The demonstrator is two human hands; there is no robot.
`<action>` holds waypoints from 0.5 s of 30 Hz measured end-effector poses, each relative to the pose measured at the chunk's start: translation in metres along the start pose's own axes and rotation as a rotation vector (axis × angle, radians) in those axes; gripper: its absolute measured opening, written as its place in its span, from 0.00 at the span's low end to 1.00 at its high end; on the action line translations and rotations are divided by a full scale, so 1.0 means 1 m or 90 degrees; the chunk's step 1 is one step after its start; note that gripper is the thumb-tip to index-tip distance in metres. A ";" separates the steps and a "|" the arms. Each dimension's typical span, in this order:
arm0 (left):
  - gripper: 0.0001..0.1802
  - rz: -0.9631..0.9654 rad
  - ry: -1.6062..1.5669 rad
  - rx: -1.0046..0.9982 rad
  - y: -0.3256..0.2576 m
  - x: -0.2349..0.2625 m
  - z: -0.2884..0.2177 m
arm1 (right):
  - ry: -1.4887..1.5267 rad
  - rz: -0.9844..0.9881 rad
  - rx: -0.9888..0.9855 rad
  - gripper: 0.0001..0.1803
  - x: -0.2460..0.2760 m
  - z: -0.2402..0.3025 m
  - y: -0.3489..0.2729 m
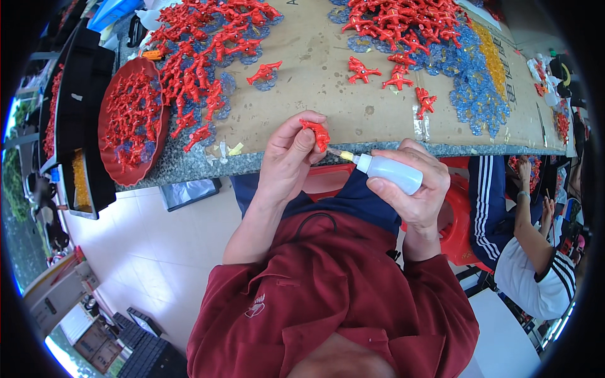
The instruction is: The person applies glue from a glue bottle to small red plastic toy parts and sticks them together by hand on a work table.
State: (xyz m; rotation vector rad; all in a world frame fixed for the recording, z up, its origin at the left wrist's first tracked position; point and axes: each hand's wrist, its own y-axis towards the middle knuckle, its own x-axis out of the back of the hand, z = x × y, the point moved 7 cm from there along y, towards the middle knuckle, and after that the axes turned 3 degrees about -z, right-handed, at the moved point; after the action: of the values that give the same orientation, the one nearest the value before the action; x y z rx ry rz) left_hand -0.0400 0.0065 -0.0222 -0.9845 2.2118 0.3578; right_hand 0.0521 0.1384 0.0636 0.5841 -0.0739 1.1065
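Note:
Between the thumb and fingers of my left hand (291, 154) is a small red plastic figure (317, 134), held up just off the table's near edge. My right hand (419, 183) is wrapped round a translucent white squeeze bottle (392, 174) lying nearly sideways. The bottle's yellow-based needle tip (343, 154) points left and reaches the lower side of the figure; whether it touches, I cannot tell. On the cardboard beyond my hands lie single red figures (362, 70), one of them (265, 73) on a clear blue piece.
Cardboard (315, 57) covers the table. Red figures pile up at back left (208, 44) and back right (403, 22). Clear blue pieces (472, 94) and yellow pieces (491, 57) lie right. A red tray (107, 148) of figures stands left. Another person (535, 264) sits at right.

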 end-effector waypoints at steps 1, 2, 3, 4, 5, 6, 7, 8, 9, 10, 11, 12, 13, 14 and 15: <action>0.11 0.001 0.000 0.002 0.000 -0.001 0.000 | -0.004 0.000 0.000 0.16 0.001 0.000 0.000; 0.11 0.001 0.001 0.002 0.000 0.000 0.000 | -0.003 -0.001 0.000 0.16 0.001 0.000 0.000; 0.12 -0.005 -0.006 0.005 0.000 0.001 0.001 | 0.008 -0.005 -0.008 0.16 0.002 -0.001 0.000; 0.12 -0.012 -0.014 0.007 0.000 0.002 0.002 | 0.020 -0.009 -0.015 0.17 0.003 -0.002 0.000; 0.12 -0.012 -0.013 0.007 0.000 0.002 0.002 | 0.021 -0.009 -0.014 0.17 0.004 -0.002 0.000; 0.12 -0.008 -0.055 0.016 0.000 0.001 0.002 | 0.044 -0.013 -0.041 0.17 0.005 -0.006 -0.001; 0.12 -0.004 -0.097 0.025 0.000 0.000 0.003 | 0.067 -0.016 -0.068 0.17 0.005 -0.010 -0.001; 0.12 -0.003 -0.096 0.025 0.000 -0.001 0.002 | 0.067 -0.017 -0.067 0.17 0.004 -0.013 -0.002; 0.12 -0.010 -0.126 0.023 0.001 -0.002 0.002 | 0.079 -0.036 -0.083 0.18 0.004 -0.019 -0.001; 0.12 -0.017 -0.157 0.021 0.000 -0.003 0.001 | 0.092 -0.056 -0.098 0.18 0.004 -0.024 0.000; 0.12 -0.012 -0.156 0.023 0.000 -0.003 0.001 | 0.097 -0.051 -0.131 0.18 0.001 -0.028 0.002; 0.12 -0.017 -0.164 0.031 -0.002 -0.002 0.001 | 0.094 -0.056 -0.129 0.18 -0.003 -0.031 0.004; 0.12 -0.022 -0.171 0.039 -0.004 -0.001 0.002 | 0.092 -0.062 -0.139 0.18 -0.010 -0.037 0.006; 0.12 -0.018 -0.171 0.039 -0.006 -0.001 -0.001 | 0.091 -0.065 -0.147 0.17 -0.016 -0.043 0.010; 0.12 -0.029 -0.150 0.038 -0.009 0.001 -0.002 | 0.052 -0.036 -0.086 0.17 -0.023 -0.042 0.016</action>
State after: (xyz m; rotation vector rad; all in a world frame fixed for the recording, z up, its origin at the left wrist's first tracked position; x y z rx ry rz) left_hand -0.0349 -0.0016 -0.0213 -0.9100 1.9740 0.3663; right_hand 0.0180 0.1446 0.0262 0.4176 -0.0607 1.0606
